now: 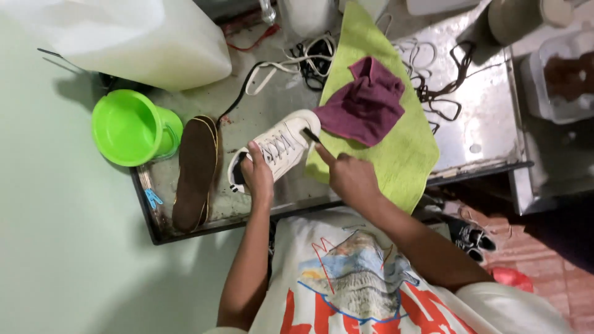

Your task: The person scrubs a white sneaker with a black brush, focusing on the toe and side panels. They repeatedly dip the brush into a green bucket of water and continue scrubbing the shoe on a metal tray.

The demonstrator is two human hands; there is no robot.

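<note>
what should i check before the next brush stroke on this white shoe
1. Left hand steadies the white shoe: ok.
2. Right hand holds a small dark brush at the toe: ok.
3. Green towel lies under the toe: ok.
4. Maroon rag close by on the towel: ok.
5. Water in the green bucket: cannot tell.
6. Insole is out, beside the shoe: ok.

A scuffed, stained steel worktable (pixel 482 133) stands against a pale green wall (pixel 55 247); reddish tiled floor (pixel 544 247) shows beside it, under soft even light
</note>
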